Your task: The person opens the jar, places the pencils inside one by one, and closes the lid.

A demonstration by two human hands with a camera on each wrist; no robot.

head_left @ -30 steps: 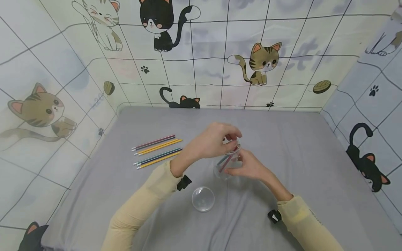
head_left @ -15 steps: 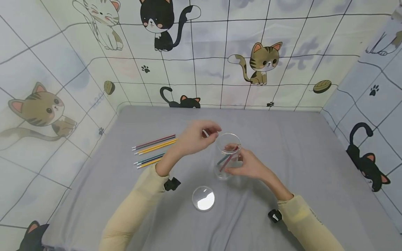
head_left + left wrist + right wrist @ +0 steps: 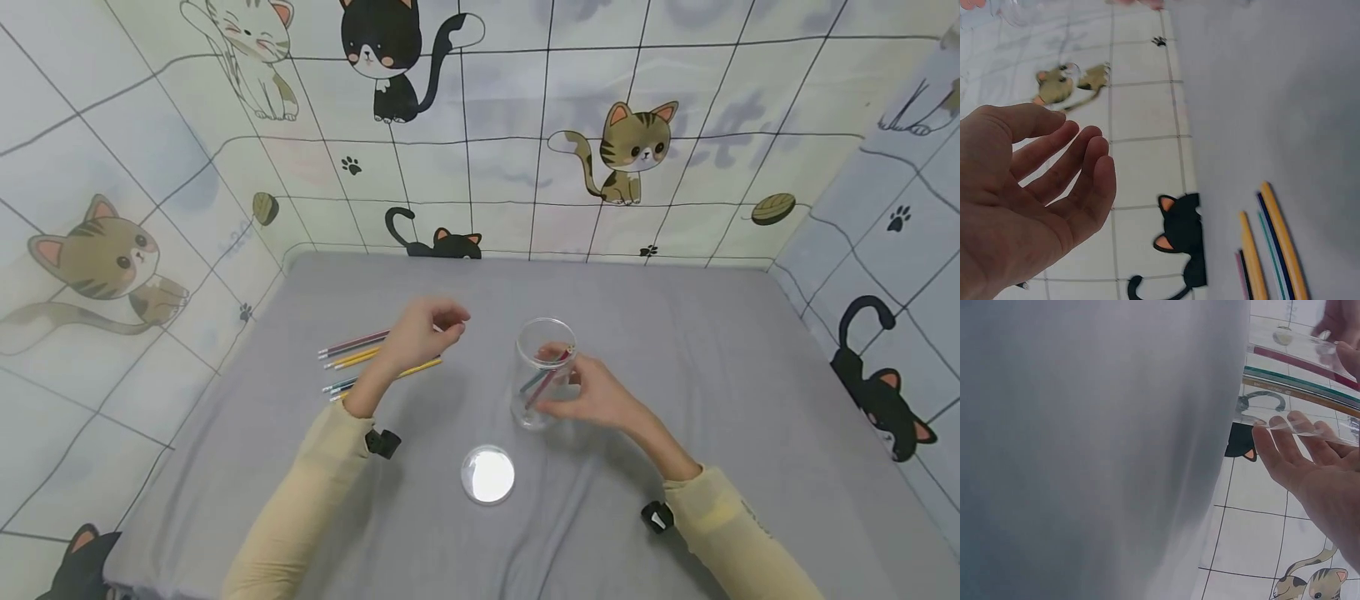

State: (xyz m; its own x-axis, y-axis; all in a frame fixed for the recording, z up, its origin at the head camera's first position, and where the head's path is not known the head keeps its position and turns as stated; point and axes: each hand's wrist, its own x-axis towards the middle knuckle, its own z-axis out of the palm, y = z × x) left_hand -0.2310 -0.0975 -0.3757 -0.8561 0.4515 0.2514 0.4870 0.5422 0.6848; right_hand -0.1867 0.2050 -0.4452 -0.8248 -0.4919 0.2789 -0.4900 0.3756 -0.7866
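My right hand (image 3: 592, 393) grips a clear jar (image 3: 528, 410), which stands mouth up on the grey cloth. Inside it several pencils lean at a slant; red, green and yellow-brown pencils (image 3: 1300, 390) show through its wall in the right wrist view. With nothing in its loosely bent fingers, my left hand (image 3: 416, 337) is in the air left of the jar. Beneath and beside that hand, several pencils (image 3: 352, 343) lie in a loose row: red, black, yellow, green and dark blue. The left wrist view shows the bare palm of the left hand (image 3: 1054, 181) beside the pencils (image 3: 1282, 250).
A round clear lid (image 3: 487, 475) lies on the grey cloth (image 3: 675, 317) in front of the jar, reflecting light. Cat-printed wall sheets (image 3: 510, 142) enclose the cloth at the back and both sides.
My left hand has come away from the jar's mouth and travelled left to the pencil row. The right hand keeps its grip on the jar in the same place.
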